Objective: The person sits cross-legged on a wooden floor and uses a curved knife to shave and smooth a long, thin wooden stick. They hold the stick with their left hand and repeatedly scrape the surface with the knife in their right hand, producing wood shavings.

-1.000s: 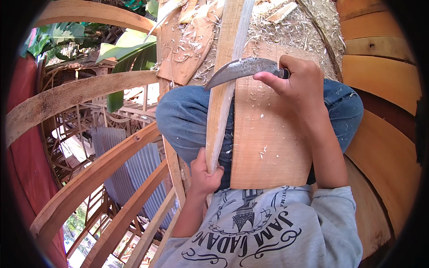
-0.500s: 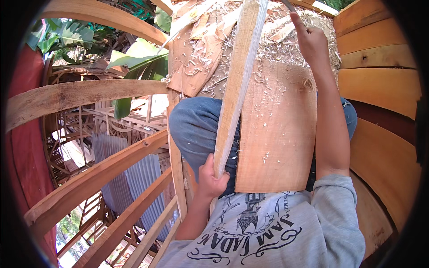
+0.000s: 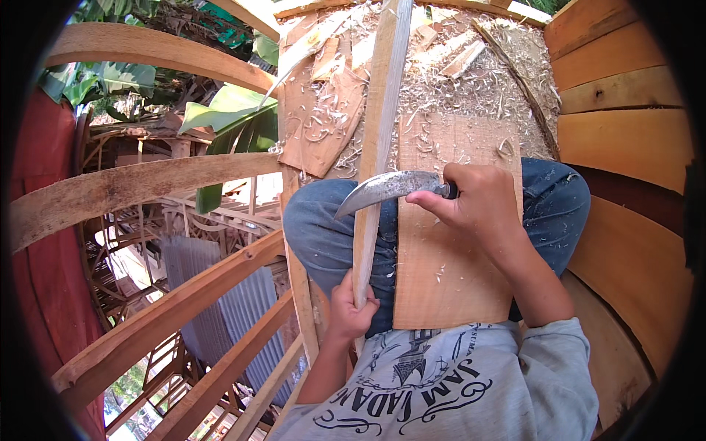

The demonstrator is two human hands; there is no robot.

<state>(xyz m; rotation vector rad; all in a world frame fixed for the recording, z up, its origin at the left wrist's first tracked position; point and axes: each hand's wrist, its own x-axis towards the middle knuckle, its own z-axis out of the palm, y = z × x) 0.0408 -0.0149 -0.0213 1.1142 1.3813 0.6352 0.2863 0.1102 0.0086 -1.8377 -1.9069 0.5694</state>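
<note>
A long, squared wooden stick [image 3: 382,95] slants up and away from me between my knees. My left hand [image 3: 351,305] is closed around its near end. In my right hand [image 3: 478,198] is a knife with a broad curved blade [image 3: 390,187] and a dark handle, mostly hidden by the fingers. The blade lies across the stick about midway along its visible length, its tip pointing left; whether it touches the wood I cannot tell. A flat wooden board [image 3: 456,272] rests on my lap, just right of the stick, with a few shavings on it.
Curled shavings [image 3: 478,95] and offcuts [image 3: 327,125] cover the floor ahead. A thin dark strip [image 3: 515,73] lies at the far right. Wooden rails [image 3: 176,309] border my left, with corrugated sheets [image 3: 243,316] beyond them. A plank wall [image 3: 625,147] stands close on my right.
My right hand has come back toward me from the far end, bringing the knife across the stick. The stick's far end has shifted slightly left, while my left hand keeps its hold.
</note>
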